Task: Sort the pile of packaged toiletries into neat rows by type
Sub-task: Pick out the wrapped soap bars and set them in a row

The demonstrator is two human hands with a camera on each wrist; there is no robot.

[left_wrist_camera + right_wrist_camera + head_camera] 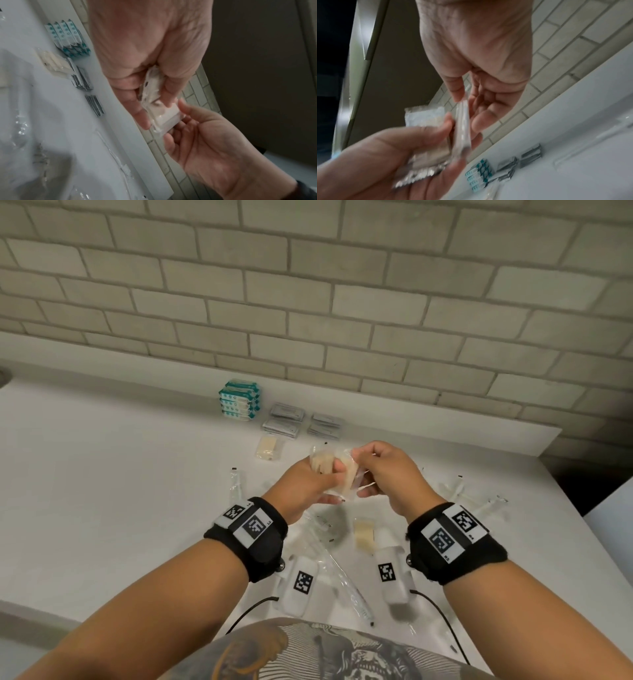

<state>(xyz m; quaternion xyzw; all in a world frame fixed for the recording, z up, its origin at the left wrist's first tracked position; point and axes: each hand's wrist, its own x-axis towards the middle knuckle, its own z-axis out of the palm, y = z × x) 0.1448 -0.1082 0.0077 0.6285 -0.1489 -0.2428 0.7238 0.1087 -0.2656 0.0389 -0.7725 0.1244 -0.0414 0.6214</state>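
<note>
Pinching clear cream packets (334, 470) above the counter (102, 491), both hands' grips closed.

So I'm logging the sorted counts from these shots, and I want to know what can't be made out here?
- Cream packets held by the left hand and right hand: fingers cover them in the head view; motion blur in the right wrist view hides the count.
- Grey sachets: print too small.
- Teal packs: stacked, labels unreadable.
- Clear wrapped items: forearms partly cover them.
</note>
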